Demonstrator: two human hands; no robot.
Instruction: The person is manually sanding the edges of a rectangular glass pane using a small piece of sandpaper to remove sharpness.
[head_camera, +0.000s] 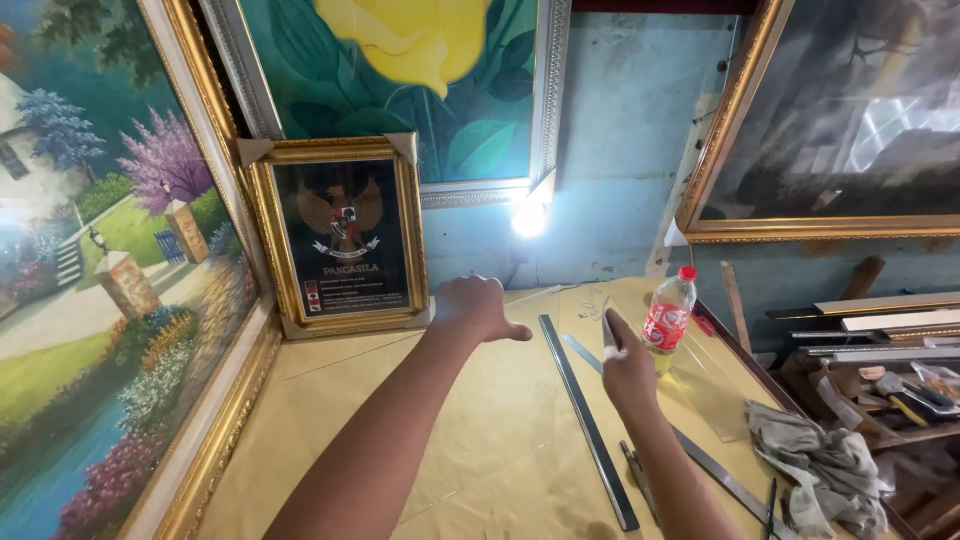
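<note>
Right hand (628, 368) pinches a small pale strip (609, 328), long axis pointing up, near the desk's (330, 420) far edge, while the empty left hand (478, 308) hovers loosely curled beside the long metal ruler (587, 420).

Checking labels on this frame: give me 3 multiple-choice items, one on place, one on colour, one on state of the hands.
1. Where does the plastic bottle stand?
A. On the table, just right of the right hand
B. On the floor
C. On top of the small gold frame

2. What colour is the bottle's cap?
A. Blue
B. Red
C. Green

3. What is the left hand doing?
A. Gripping the bottle
B. Holding the grey cloth
C. Reaching forward with nothing in it, near the small gold-framed picture

Answers:
1 A: the bottle is upright on the yellowish tabletop beside the right hand.
2 B: the cap is red, like the label.
3 C: the left hand is extended over the table and holds nothing; the grey cloth lies at the far right.
</note>
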